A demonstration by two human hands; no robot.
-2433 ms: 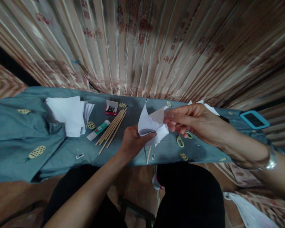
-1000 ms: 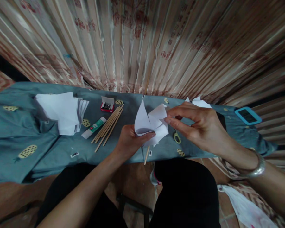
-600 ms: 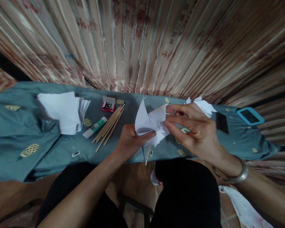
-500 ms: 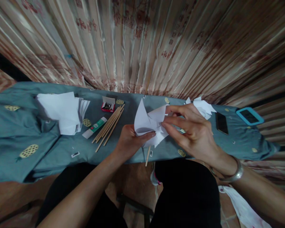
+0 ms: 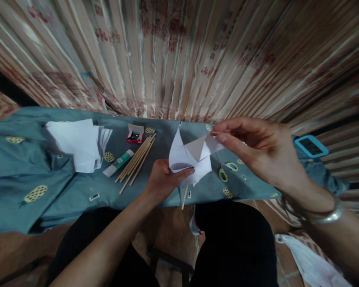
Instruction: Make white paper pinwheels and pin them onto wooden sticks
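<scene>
Folded white paper point(image 5: 194, 153) above grey-blue cloth point(image 5: 254, 185), left hand point(image 5: 164, 177) nearer, clamped on its near-left base, right hand point(image 5: 263, 151) pinching 1 flap point(image 5: 213, 146) that stretches toward far right.

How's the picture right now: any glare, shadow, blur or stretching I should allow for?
Head view: dim overall, the curtain darkening toward upper right, its folds fanning outward like wide-angle stretch; head view: shadow in the right hand's palm, faint glint on the bracelet; head view: folded paper edges read clearly, small print on the green-and-white tube doesn't.
</scene>
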